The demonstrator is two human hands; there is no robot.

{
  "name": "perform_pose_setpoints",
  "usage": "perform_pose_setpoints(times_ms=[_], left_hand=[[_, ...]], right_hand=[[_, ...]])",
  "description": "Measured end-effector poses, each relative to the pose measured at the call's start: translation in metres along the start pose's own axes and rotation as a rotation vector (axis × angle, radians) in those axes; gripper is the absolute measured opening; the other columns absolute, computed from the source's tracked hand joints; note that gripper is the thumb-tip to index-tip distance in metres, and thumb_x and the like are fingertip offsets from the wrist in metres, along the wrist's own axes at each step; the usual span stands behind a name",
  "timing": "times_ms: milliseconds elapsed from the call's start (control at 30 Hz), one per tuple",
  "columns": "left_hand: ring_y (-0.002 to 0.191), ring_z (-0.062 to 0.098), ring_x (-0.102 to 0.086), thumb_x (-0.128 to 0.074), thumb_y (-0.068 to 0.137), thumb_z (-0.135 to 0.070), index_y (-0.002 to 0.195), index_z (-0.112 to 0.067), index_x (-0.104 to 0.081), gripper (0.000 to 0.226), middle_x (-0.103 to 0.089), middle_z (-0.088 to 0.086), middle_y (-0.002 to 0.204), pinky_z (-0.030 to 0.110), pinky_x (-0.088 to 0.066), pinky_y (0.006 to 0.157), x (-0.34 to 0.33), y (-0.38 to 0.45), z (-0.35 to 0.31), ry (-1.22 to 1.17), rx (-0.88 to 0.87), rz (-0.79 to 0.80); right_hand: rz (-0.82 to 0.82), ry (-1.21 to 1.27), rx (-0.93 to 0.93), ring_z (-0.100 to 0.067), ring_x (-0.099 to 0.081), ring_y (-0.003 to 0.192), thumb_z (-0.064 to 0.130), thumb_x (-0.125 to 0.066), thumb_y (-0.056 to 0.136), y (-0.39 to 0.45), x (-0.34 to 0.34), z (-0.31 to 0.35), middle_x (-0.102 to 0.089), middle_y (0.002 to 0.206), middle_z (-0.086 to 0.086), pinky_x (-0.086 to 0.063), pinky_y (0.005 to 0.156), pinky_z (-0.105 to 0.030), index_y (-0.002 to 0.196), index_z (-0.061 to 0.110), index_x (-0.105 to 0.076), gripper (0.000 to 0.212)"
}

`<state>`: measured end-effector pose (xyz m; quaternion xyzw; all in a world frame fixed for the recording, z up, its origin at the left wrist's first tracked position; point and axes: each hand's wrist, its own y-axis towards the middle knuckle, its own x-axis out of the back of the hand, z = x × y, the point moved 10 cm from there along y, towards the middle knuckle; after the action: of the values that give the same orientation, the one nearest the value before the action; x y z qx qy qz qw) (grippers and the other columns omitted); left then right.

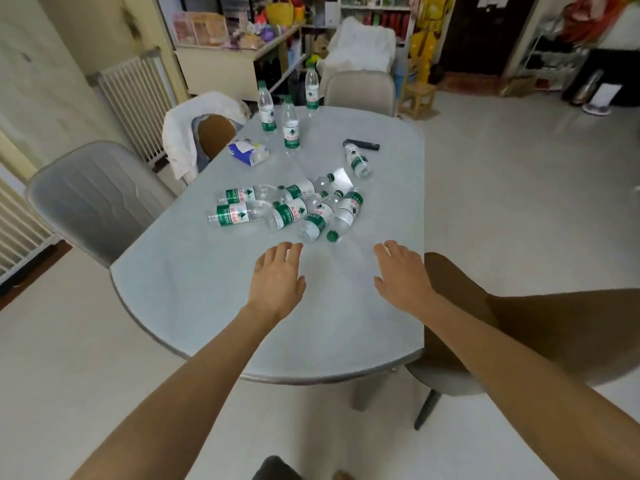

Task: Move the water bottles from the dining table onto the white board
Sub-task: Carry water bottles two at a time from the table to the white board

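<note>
The left hand [278, 278] is hovering palm-down over the dining table [207, 306], its fingers relaxed, slightly spread and holding nothing. The right hand [401, 275] is hovering beside it in the same loose, empty pose. Just beyond the fingertips, a cluster of water bottles [287, 209] is lying on its side in the middle of the table, green labels and caps showing, several touching one another. A single lying bottle [357, 162] is resting apart to the right, near a dark flat object [363, 144]. Three upright bottles [290, 128] are standing toward the far end, beside a blue-and-white tissue packet [247, 152]. Grey chairs [93, 199] are standing around the table, one draped with a white cloth [180, 133].
</note>
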<state>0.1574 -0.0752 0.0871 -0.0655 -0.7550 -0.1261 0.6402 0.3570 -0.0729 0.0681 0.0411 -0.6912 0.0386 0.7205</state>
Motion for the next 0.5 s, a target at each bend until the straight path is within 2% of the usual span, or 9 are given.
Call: perform_pose_setpoints(times_ms=[133, 333, 500], left_hand=[[0.12, 0.038, -0.053, -0.069, 0.077, -0.015, 0.133, -0.005, -0.05, 0.06, -0.056, 0.017, 0.129, 0.048, -0.041, 0.102, -0.037, 0.08, 0.022, 0.076, -0.119, 0.003], [0.14, 0.034, -0.031, -0.061, 0.088, -0.026, 0.149, -0.009, -0.025, 0.073, -0.035, 0.015, 0.15, 0.045, -0.026, 0.115, -0.091, 0.189, 0.054, 0.046, -0.14, 0.148], [0.139, 0.032, -0.029, -0.059, 0.09, -0.036, 0.149, -0.009, -0.019, 0.076, -0.028, 0.014, 0.152, 0.044, -0.032, 0.112, -0.123, 0.252, 0.062, -0.104, -0.037, 0.222]], right_hand=[[0.054, -0.056, 0.01, -0.03, -0.038, 0.129, 0.026, -0.052, 0.092, 0.075, -0.031, -0.012, -0.034, 0.146, -0.011, -0.027, 0.107, -0.039, 0.142, 0.012, -0.031, 0.056], [0.141, -0.095, -0.083, -0.031, -0.036, 0.132, 0.017, -0.058, 0.087, 0.162, -0.07, -0.039, -0.03, 0.149, -0.013, -0.023, 0.111, -0.04, 0.143, 0.014, -0.03, 0.062], [0.181, -0.184, 0.014, -0.034, -0.03, 0.138, 0.007, -0.065, 0.079, 0.224, -0.092, -0.05, -0.028, 0.151, -0.018, -0.015, 0.115, -0.044, 0.144, 0.011, -0.032, 0.073]])
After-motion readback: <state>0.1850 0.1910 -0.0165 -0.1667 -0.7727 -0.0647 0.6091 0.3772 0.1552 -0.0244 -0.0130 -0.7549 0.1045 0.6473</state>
